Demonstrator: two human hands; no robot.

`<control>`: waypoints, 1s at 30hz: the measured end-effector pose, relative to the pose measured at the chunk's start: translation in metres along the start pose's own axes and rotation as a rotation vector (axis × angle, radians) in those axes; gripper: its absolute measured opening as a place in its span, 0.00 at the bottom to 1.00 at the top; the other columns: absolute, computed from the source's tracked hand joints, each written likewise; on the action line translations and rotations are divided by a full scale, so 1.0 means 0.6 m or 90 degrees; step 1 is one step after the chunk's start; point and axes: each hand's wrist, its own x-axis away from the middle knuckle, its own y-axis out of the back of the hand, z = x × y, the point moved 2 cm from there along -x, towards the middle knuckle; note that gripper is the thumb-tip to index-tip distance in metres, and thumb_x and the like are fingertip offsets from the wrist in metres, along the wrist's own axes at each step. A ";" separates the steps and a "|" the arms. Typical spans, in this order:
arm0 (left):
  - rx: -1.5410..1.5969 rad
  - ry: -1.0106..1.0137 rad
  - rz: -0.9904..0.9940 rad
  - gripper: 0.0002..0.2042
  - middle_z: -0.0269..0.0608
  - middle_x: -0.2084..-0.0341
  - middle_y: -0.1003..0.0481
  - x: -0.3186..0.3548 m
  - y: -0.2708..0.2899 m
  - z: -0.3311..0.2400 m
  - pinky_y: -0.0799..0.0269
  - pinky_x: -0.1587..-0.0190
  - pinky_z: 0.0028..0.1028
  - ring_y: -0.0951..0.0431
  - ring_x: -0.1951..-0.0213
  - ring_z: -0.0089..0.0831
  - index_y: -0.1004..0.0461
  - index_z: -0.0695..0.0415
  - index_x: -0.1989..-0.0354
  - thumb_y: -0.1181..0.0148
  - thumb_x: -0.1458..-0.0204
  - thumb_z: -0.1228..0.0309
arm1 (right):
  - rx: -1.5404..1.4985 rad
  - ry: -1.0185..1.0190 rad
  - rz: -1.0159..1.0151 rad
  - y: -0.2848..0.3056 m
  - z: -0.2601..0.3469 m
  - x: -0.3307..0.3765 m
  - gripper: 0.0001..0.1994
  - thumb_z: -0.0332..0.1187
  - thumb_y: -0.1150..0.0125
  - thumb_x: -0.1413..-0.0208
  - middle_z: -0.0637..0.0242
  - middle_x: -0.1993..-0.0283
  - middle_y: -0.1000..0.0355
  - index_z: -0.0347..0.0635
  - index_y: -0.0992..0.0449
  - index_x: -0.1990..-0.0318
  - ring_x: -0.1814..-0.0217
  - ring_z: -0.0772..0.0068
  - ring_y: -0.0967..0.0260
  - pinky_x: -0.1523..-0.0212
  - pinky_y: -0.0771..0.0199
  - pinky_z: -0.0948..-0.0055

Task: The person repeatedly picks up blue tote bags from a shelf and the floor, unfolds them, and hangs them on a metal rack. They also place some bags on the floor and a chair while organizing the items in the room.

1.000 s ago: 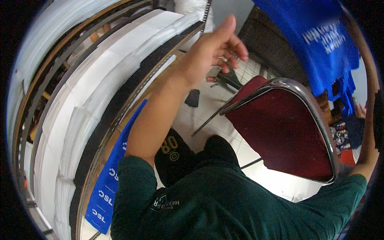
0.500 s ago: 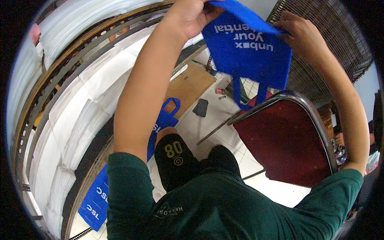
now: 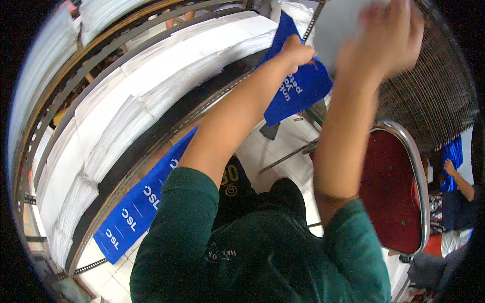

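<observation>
While left fingers (image 3: 304, 53) clasp a blue bag (image 3: 309, 88), curled closely, right fingers (image 3: 402, 22) blurred, opening and hold unclear

1. Far middle: the left hand (image 3: 299, 53) has a blue printed bag (image 3: 304, 93) in its grip.
2. Right of it, the right hand (image 3: 386, 43) is raised, blurred, apart from the bag.
3. Left: white stacks (image 3: 166, 58); blue printed fabric (image 3: 134, 217) lies nearer.
4. Right: a dark red chair (image 3: 386, 192).
</observation>
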 end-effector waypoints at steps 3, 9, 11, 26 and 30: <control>0.012 -0.060 -0.020 0.16 0.43 0.72 0.30 -0.019 -0.015 0.097 0.29 0.71 0.32 0.27 0.70 0.35 0.36 0.65 0.62 0.43 0.63 0.79 | -0.228 -0.462 -0.121 0.043 0.099 0.278 0.08 0.38 0.54 0.43 0.67 0.68 0.40 0.48 0.38 0.61 0.66 0.71 0.39 0.73 0.37 0.74; 0.092 0.086 0.100 0.22 0.41 0.63 0.30 0.169 0.093 0.165 0.33 0.55 0.30 0.29 0.59 0.31 0.38 0.60 0.54 0.44 0.62 0.81 | -0.283 -1.478 -0.478 0.172 0.117 0.577 0.58 0.80 0.64 0.72 0.52 0.42 0.45 0.48 0.63 0.36 0.44 0.52 0.44 0.53 0.45 0.57; -0.016 0.084 0.133 0.23 0.41 0.61 0.30 0.212 0.125 0.232 0.33 0.55 0.30 0.30 0.58 0.30 0.38 0.60 0.53 0.44 0.62 0.82 | -0.280 -1.383 -0.514 0.208 0.072 0.619 0.50 0.73 0.61 0.65 0.52 0.42 0.44 0.46 0.52 0.39 0.42 0.54 0.45 0.49 0.45 0.54; 0.016 0.376 0.050 0.36 0.41 0.57 0.33 0.286 0.262 0.485 0.25 0.67 0.33 0.27 0.62 0.33 0.56 0.50 0.38 0.45 0.55 0.83 | 0.103 -1.106 -0.079 0.234 -0.069 0.819 0.22 0.24 0.49 0.55 0.66 0.64 0.34 0.42 0.42 0.49 0.65 0.72 0.34 0.65 0.31 0.74; -0.022 0.154 0.004 0.40 0.43 0.57 0.33 0.249 0.287 0.578 0.26 0.68 0.31 0.27 0.63 0.32 0.61 0.47 0.37 0.43 0.55 0.81 | -0.037 -1.097 -0.171 0.184 -0.142 0.848 0.26 0.24 0.48 0.54 0.65 0.59 0.36 0.47 0.47 0.45 0.60 0.71 0.35 0.60 0.32 0.71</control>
